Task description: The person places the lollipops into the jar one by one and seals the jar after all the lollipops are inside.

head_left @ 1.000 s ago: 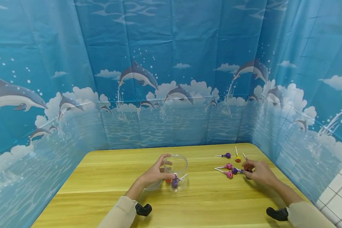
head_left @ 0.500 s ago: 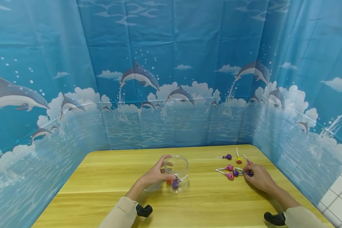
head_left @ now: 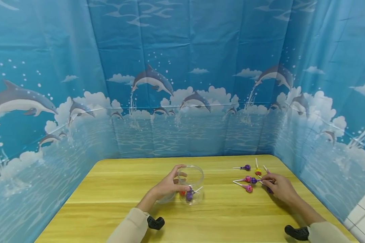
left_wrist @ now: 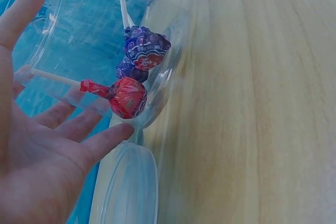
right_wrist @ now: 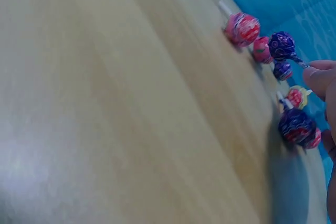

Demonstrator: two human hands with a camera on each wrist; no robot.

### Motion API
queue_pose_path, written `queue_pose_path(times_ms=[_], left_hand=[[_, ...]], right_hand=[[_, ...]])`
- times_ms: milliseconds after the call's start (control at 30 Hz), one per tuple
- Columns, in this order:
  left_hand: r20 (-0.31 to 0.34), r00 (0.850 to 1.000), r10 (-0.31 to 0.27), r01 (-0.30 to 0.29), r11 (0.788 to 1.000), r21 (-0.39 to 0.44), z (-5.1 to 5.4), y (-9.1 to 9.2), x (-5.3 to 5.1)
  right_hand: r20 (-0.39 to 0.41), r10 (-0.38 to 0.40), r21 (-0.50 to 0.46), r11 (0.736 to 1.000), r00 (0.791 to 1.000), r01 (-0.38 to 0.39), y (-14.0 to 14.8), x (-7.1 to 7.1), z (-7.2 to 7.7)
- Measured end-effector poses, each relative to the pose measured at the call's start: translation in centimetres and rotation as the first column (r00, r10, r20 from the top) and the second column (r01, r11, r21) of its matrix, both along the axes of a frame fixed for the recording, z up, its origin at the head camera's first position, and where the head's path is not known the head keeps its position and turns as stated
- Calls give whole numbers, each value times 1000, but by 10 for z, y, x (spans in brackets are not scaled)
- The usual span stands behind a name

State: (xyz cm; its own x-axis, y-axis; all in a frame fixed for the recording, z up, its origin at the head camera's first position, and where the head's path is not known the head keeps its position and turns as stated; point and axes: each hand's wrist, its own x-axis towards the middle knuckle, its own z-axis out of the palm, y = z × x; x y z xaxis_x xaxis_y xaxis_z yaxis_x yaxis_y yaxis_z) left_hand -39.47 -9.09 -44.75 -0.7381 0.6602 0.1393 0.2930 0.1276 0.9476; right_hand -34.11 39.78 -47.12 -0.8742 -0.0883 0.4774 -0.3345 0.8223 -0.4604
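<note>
Dolphin-print curtain (head_left: 140, 138) behind a wooden table (head_left: 109, 212); left hand (head_left: 165, 187) curved round a clear jar (head_left: 197, 179), mouth up, with a red lollipop (left_wrist: 128, 98) and purple candies (left_wrist: 146, 48) inside; right hand (head_left: 278, 187) nearly closed, thumb and finger pinching a purple lollipop (right_wrist: 282, 45) below its head, among loose ones on the table's right; hold near the wrapper twist seems secure; best lifted straight up, clear of the pink lollipops (head_left: 248, 188); light, steady pressure should suit the jar.
</note>
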Motion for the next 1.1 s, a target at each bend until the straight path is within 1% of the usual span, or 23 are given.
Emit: queue_pose_path(times_ms=[167,300,367,500,600,767,833,933,1100], left_hand=[[-15,1000,-6,6,1000,-16,3,2,-3],[-15,1000,-3,3,1000,-14,4,1,-2],[-19,1000,-4,3,1000,-13,5,1,-2],[-18,1000,-4,4,1000,-11,5,1,-1],[-11,1000,-2,2,1000,-11,5,0,-1],[-18,1000,2,-2,1000,-30,2,0,1],[-20,1000,2,-3,999,-33,1,0,2],[-20,1000,7,-8,1000,-30,2,-1,3],[-21,1000,10,-11,1000,-29,2,-1,2]], right_hand=[[-22,-35,-27,999,999,34,-4,-1,10],[18,-15,-59,998,1000,16,-14,-4,16],[25,-13,-63,998,1000,15,-21,-5,20],[-3,-4,-75,997,1000,4,-35,-9,28],[-19,29,-104,994,999,-31,-48,-13,35],[22,110,-184,977,994,-104,-77,-17,47],[33,151,-219,966,988,-140,-90,-20,51],[16,209,-244,949,978,-198,-109,-26,55],[8,270,-269,928,963,-258,-137,-30,66]])
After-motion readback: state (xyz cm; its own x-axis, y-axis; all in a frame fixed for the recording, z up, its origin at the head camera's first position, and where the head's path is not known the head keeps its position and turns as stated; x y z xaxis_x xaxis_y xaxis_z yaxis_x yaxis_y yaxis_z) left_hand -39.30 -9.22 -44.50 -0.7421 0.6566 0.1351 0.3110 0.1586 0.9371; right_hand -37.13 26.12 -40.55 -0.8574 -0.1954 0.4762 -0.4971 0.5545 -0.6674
